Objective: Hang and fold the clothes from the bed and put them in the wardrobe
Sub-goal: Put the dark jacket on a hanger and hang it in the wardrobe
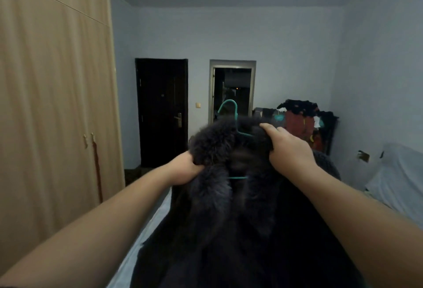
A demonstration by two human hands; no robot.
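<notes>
Dark, thick coat with a fluffy fur collar (215,143) is held up in front of you over the pale-sheeted bed (146,237), already on a thin teal plastic hanger (231,113), hook poking above the collar. Looks bulky, soft, probably heavy; fur likely slips. Your left hand (185,168) grips a bunch of collar fur, fingers curled in; your right hand (288,148) clamps the other shoulder from above. Take the weight at the shoulders and hook, not the fur. Beige wooden wardrobe (52,95), doors closed, stands left; heap of clothes (304,118) beyond
</notes>
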